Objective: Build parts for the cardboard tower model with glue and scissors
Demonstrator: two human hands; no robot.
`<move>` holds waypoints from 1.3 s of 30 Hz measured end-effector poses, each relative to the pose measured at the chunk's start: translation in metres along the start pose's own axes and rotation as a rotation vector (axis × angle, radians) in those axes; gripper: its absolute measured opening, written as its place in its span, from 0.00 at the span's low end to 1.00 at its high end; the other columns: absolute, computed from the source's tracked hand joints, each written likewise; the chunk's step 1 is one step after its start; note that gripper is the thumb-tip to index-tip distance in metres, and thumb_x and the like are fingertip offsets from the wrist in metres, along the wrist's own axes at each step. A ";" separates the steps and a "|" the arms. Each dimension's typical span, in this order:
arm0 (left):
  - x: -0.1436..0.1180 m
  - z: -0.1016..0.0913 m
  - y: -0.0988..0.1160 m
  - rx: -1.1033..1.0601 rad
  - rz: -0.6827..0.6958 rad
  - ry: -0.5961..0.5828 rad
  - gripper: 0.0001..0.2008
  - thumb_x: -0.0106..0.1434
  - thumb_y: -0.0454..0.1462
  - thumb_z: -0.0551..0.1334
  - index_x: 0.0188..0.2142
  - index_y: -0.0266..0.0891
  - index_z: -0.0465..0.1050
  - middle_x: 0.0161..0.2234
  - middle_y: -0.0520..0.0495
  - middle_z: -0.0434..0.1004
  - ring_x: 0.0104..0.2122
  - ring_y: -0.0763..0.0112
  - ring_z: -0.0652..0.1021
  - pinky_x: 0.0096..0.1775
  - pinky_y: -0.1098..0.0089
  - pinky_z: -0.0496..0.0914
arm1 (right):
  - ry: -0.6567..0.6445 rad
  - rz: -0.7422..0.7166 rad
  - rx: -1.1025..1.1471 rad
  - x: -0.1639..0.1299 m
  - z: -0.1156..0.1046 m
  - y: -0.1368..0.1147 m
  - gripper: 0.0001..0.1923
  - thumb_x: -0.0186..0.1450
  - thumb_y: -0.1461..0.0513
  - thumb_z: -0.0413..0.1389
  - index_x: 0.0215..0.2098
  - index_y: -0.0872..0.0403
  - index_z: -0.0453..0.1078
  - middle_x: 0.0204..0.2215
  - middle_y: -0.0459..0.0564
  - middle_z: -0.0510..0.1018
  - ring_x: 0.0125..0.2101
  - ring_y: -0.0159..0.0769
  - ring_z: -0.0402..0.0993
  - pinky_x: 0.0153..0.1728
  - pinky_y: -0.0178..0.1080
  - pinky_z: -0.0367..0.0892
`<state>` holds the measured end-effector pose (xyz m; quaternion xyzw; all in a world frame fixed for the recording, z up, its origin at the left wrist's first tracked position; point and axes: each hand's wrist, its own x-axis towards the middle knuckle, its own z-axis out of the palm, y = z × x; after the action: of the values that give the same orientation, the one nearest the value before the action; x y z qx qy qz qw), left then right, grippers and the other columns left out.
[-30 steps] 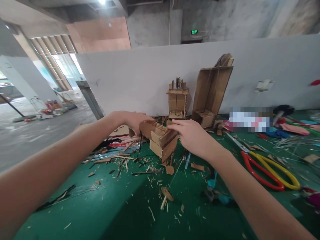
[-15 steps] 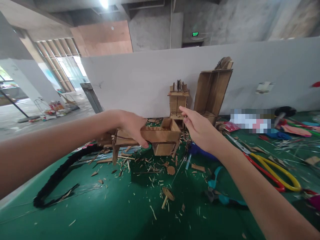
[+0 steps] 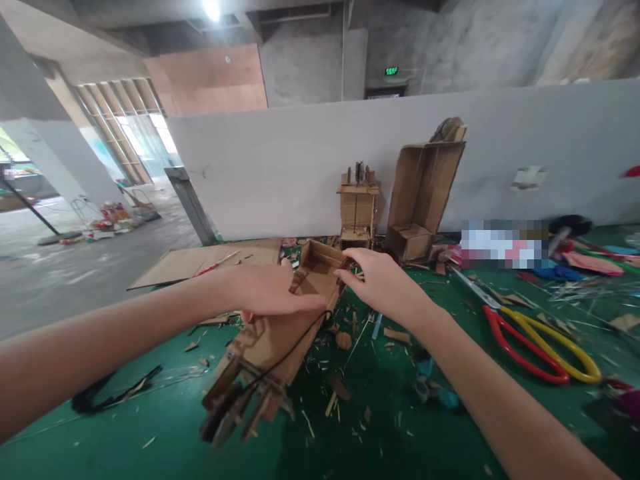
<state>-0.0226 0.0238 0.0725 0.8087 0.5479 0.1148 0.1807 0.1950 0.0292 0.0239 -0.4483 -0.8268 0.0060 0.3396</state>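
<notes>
A long cardboard model (image 3: 285, 340) lies lengthwise between my hands, its open box end away from me. Its slotted end, with strips and a wheel-like disc, points toward me. A dark cord runs along its face. My left hand (image 3: 270, 288) grips it across the middle from the left, partly covering its side. With thumb and fingers, my right hand (image 3: 373, 275) holds the far right corner of the box end. Below the model, a small cardboard disc (image 3: 343, 341) rests on the green table (image 3: 175, 433).
Against the white partition stand a smaller cardboard tower (image 3: 357, 207) and a taller cardboard box (image 3: 425, 193). Red and yellow scissors (image 3: 525, 340) lie at the right. A flat cardboard sheet (image 3: 170, 267) lies at the left, and scraps litter the table.
The cardboard model has turned from crosswise to lengthwise, its slotted end swinging toward me. My right hand has come down and left, onto the box end. The flat cardboard sheet has come into sight.
</notes>
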 end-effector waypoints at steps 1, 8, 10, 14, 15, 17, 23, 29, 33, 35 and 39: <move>-0.003 -0.003 0.003 -0.009 -0.120 -0.119 0.25 0.49 0.57 0.61 0.31 0.38 0.76 0.15 0.44 0.73 0.14 0.59 0.74 0.22 0.62 0.69 | 0.002 0.000 0.002 0.000 0.002 0.002 0.18 0.65 0.58 0.50 0.50 0.57 0.70 0.47 0.60 0.76 0.46 0.48 0.72 0.42 0.47 0.68; -0.002 -0.005 -0.018 -0.316 -0.275 -0.126 0.29 0.59 0.54 0.53 0.52 0.38 0.62 0.27 0.42 0.78 0.20 0.61 0.78 0.20 0.68 0.70 | 0.042 -0.021 0.086 0.002 0.018 0.006 0.17 0.67 0.62 0.49 0.52 0.60 0.67 0.51 0.58 0.74 0.51 0.43 0.70 0.52 0.46 0.65; 0.010 0.002 -0.032 -0.283 -0.197 0.096 0.26 0.60 0.53 0.51 0.47 0.37 0.67 0.30 0.41 0.78 0.25 0.60 0.79 0.23 0.68 0.71 | 0.059 -0.015 0.094 0.004 0.023 0.006 0.17 0.67 0.62 0.48 0.53 0.60 0.67 0.52 0.59 0.73 0.52 0.43 0.68 0.53 0.46 0.64; 0.035 0.021 -0.051 -0.475 0.037 0.518 0.23 0.60 0.52 0.55 0.47 0.41 0.69 0.43 0.43 0.76 0.44 0.61 0.76 0.38 0.66 0.73 | 0.078 -0.018 0.100 0.005 0.028 0.008 0.17 0.67 0.62 0.48 0.52 0.60 0.69 0.53 0.59 0.72 0.53 0.42 0.68 0.54 0.47 0.63; 0.039 0.026 -0.052 -0.555 0.071 0.497 0.23 0.59 0.52 0.57 0.47 0.41 0.69 0.44 0.43 0.76 0.45 0.61 0.75 0.40 0.66 0.72 | 0.079 -0.020 0.105 0.006 0.028 0.008 0.17 0.67 0.62 0.49 0.51 0.60 0.69 0.52 0.59 0.72 0.53 0.42 0.68 0.54 0.46 0.63; 0.043 0.035 -0.054 -0.713 0.116 0.414 0.23 0.57 0.52 0.59 0.46 0.40 0.70 0.44 0.44 0.76 0.44 0.62 0.75 0.42 0.65 0.71 | 0.074 -0.018 0.119 0.005 0.028 0.010 0.16 0.67 0.62 0.49 0.51 0.60 0.70 0.53 0.59 0.72 0.53 0.41 0.68 0.53 0.45 0.65; 0.045 0.054 -0.064 -0.977 0.172 0.384 0.17 0.56 0.47 0.63 0.41 0.41 0.71 0.38 0.48 0.76 0.37 0.69 0.75 0.41 0.68 0.70 | 0.079 -0.021 0.148 0.004 0.029 0.009 0.16 0.67 0.62 0.50 0.51 0.59 0.70 0.54 0.58 0.71 0.54 0.41 0.68 0.55 0.45 0.63; 0.048 0.067 -0.068 -1.086 0.165 0.465 0.14 0.57 0.46 0.62 0.41 0.43 0.71 0.37 0.51 0.73 0.35 0.73 0.73 0.35 0.74 0.69 | 0.113 -0.023 0.179 0.005 0.035 0.009 0.17 0.66 0.61 0.50 0.52 0.56 0.70 0.54 0.56 0.71 0.54 0.42 0.67 0.55 0.47 0.64; 0.049 0.074 -0.064 -1.090 0.149 0.527 0.16 0.58 0.45 0.61 0.45 0.46 0.70 0.35 0.53 0.73 0.32 0.76 0.73 0.32 0.76 0.68 | 0.103 -0.041 0.166 0.006 0.037 0.011 0.17 0.67 0.61 0.50 0.52 0.58 0.70 0.54 0.58 0.70 0.54 0.43 0.67 0.56 0.49 0.62; 0.050 0.077 -0.061 -1.056 0.129 0.582 0.20 0.58 0.46 0.60 0.49 0.46 0.69 0.36 0.52 0.75 0.31 0.74 0.73 0.31 0.75 0.67 | 0.095 -0.032 0.172 0.006 0.037 0.011 0.17 0.67 0.61 0.50 0.52 0.56 0.70 0.55 0.57 0.69 0.54 0.43 0.66 0.56 0.49 0.63; 0.054 0.080 -0.057 -0.959 0.127 0.731 0.22 0.56 0.48 0.61 0.46 0.40 0.73 0.43 0.45 0.76 0.41 0.66 0.75 0.40 0.70 0.68 | 0.088 -0.009 0.194 0.006 0.037 0.011 0.17 0.66 0.61 0.50 0.52 0.55 0.70 0.55 0.55 0.69 0.55 0.43 0.66 0.55 0.47 0.65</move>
<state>-0.0193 0.0796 -0.0248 0.5766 0.4123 0.6297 0.3180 0.1803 0.0510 -0.0047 -0.4095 -0.8085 0.0647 0.4176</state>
